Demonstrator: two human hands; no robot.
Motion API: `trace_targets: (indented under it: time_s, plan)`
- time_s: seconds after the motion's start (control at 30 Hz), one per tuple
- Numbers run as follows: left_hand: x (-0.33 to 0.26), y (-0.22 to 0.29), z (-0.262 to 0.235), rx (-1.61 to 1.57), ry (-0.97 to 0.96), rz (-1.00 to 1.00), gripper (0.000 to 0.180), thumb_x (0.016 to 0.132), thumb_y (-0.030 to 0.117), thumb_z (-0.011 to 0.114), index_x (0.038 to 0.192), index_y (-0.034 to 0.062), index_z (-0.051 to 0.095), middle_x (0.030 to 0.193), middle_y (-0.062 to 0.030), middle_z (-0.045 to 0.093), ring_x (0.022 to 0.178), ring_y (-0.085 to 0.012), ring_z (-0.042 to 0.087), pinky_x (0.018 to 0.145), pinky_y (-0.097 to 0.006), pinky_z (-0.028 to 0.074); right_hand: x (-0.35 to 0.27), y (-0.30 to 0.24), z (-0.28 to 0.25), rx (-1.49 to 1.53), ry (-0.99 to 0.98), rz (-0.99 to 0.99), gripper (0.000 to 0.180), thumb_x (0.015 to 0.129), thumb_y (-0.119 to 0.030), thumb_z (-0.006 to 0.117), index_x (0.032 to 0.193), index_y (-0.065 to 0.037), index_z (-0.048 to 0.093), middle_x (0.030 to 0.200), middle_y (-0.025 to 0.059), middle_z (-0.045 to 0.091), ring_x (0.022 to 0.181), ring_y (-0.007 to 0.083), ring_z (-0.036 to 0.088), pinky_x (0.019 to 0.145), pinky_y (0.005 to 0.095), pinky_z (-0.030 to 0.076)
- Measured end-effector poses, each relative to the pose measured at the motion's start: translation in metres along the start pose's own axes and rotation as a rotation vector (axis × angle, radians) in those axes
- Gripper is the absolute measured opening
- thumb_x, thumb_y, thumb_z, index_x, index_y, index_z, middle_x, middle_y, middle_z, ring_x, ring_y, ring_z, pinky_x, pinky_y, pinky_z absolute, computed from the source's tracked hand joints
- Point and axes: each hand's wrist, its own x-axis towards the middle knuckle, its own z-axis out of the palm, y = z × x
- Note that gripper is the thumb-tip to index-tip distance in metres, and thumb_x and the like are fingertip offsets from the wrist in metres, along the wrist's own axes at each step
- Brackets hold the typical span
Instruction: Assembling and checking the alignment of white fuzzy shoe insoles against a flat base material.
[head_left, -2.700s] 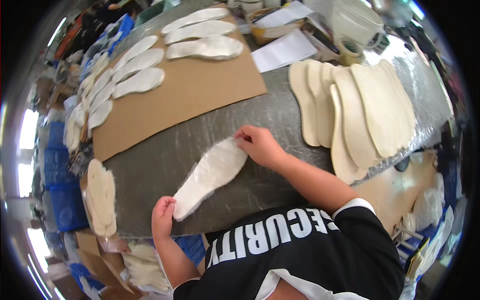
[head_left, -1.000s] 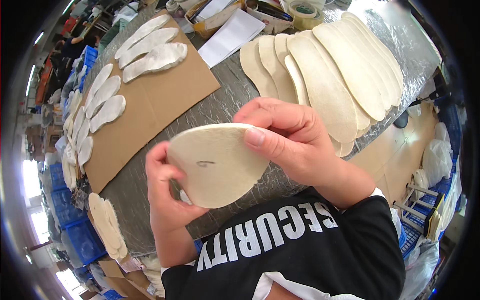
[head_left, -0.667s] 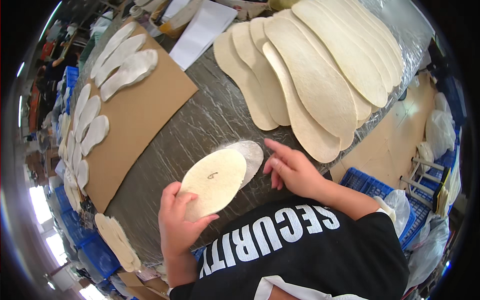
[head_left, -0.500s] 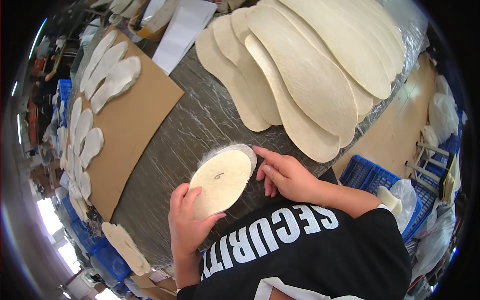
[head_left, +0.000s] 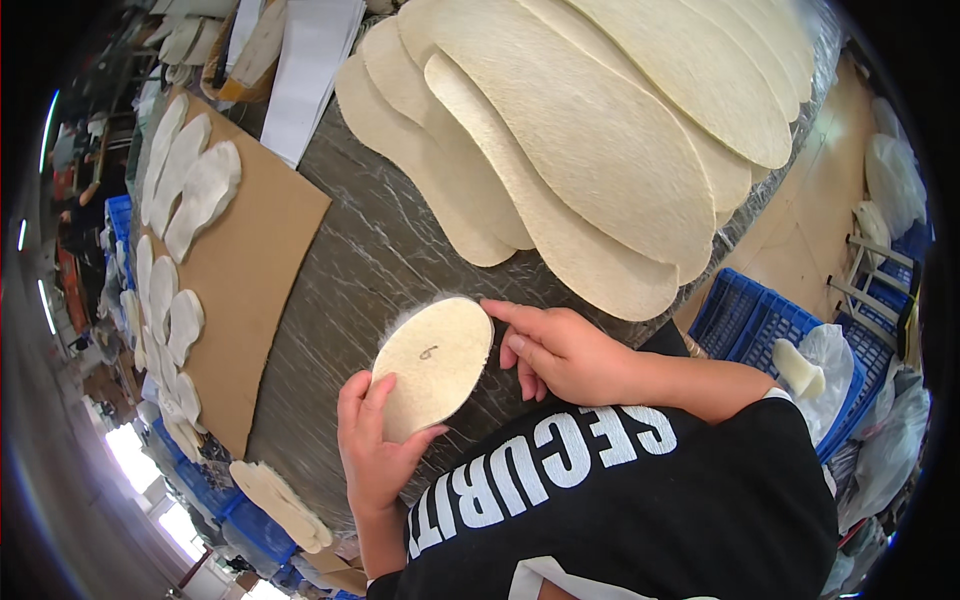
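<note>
A cream oval pad (head_left: 432, 375) with a small dark mark sits over the dark tabletop near my body. White fuzz shows along its upper left edge; most of the layer underneath is hidden. My left hand (head_left: 375, 440) grips its lower left part, with fingers lying on top and the thumb at the bottom edge. At its upper right edge, the outstretched index fingertip of my right hand (head_left: 555, 345) touches the rim. The thumb stands apart from that finger, and the remaining fingers curl loosely.
Large cream insole-shaped sheets (head_left: 590, 150) are piled at the far right. Brown cardboard (head_left: 255, 260) on the left bears several white insole-shaped pieces (head_left: 205, 195). More cream pieces (head_left: 282, 505) lie at the lower left. Blue crates (head_left: 760, 320) stand on the floor at right.
The whitish layer that stuck out past the oval's upper right edge now lines up with it. My right index finger has followed that edge. The whole view has shifted slightly.
</note>
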Motion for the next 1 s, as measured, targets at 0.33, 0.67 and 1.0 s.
trace_targets:
  time_s: [0.33, 0.67, 1.0]
  plan:
    - [0.004, 0.002, 0.000, 0.045, -0.026, -0.003, 0.080, 0.051, 0.027, 0.092, 0.120, 0.0024, 0.059, 0.125, -0.0172, 0.053, 0.112, -0.0354, 0.055, 0.094, -0.042, 0.046, 0.001, -0.001, -0.001, -0.002, -0.009, 0.011, 0.050, 0.099, -0.005, 0.036, 0.147, 0.006, 0.031, 0.088, 0.0136, 0.060, 0.062, 0.0187, 0.062, 0.060, 0.0316, 0.053]
    - [0.009, 0.002, 0.002, 0.079, -0.047, -0.008, 0.082, 0.050, 0.024, 0.092, 0.121, 0.0028, 0.058, 0.125, -0.0172, 0.053, 0.112, -0.0361, 0.056, 0.094, -0.042, 0.047, 0.002, -0.002, -0.001, 0.025, -0.023, 0.044, 0.048, 0.103, -0.007, 0.035, 0.150, 0.001, 0.030, 0.089, 0.0090, 0.057, 0.065, 0.0132, 0.060, 0.059, 0.0268, 0.052]
    - [0.008, -0.001, 0.006, 0.067, -0.068, -0.047, 0.082, 0.049, 0.030, 0.092, 0.119, 0.0032, 0.060, 0.125, -0.0190, 0.053, 0.109, -0.0378, 0.058, 0.089, -0.043, 0.051, -0.003, -0.004, 0.006, -0.483, 0.141, -0.276, 0.077, 0.084, -0.004, 0.069, 0.151, -0.005, 0.029, 0.101, 0.0108, 0.058, 0.066, 0.0171, 0.061, 0.060, 0.0300, 0.052]
